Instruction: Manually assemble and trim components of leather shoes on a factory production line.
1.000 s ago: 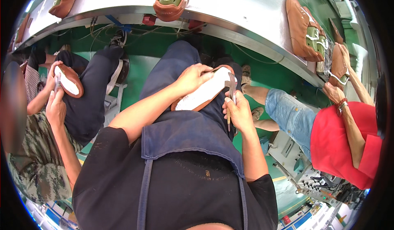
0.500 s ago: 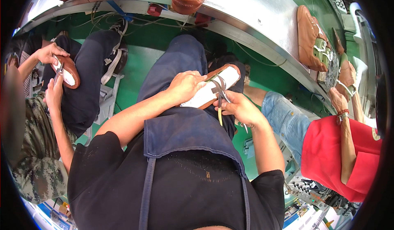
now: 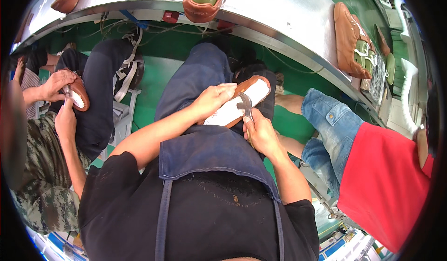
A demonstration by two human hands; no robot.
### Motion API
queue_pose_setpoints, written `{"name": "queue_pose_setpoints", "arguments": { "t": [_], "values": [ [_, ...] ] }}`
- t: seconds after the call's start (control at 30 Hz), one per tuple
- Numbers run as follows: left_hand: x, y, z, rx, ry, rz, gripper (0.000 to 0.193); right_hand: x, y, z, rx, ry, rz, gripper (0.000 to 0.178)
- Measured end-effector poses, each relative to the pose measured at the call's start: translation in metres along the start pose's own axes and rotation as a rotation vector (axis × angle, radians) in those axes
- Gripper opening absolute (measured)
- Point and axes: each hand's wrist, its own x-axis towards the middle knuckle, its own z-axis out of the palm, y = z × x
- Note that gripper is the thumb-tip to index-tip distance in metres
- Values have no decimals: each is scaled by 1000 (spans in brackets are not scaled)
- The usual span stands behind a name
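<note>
On my lap lies a brown leather shoe upper (image 3: 260,80) with its white bottom (image 3: 255,92) facing up. My left hand (image 3: 215,99) is closed round its left side, the thumb and fingers at the edge. In my right hand (image 3: 261,133) is a pair of metal pincers (image 3: 245,101), gripped round the handles. The pincers' curved jaws lie against the middle of the white bottom, close together. Whether they pinch any leather is too small to tell.
Ahead runs a metal bench (image 3: 260,5) bearing a brown shoe on a green last (image 3: 205,0) and another brown shoe (image 3: 348,42) at right. A co-worker's hands (image 3: 60,86) work on a shoe at left. At right sits a person in a red garment (image 3: 382,186). Cables (image 3: 109,26) hang below.
The pincers' jaws and handles have come together, and my right hand has drawn slightly left and lower. The right co-worker's hands and held shoe piece have left view.
</note>
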Motion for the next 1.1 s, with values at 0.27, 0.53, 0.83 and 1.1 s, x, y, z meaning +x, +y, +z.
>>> {"name": "queue_pose_setpoints", "arguments": {
  "t": [0.27, 0.53, 0.83, 1.1],
  "values": [
    [48, 25, -4, -760, -385, -543, 71, 5, 17, -5, 116, -55, -48, 21],
    [52, 13, 6, -433, -358, -385, 68, 14, -14, -79, -215, -402, 65, 16],
    [43, 18, 12, 244, -243, -108, 66, 13, -21, -53, -349, 433, -650, 76],
    [39, 16, 9, 266, -210, -104, 67, 21, -31, -56, -482, 377, -529, 75]
  ]
}}
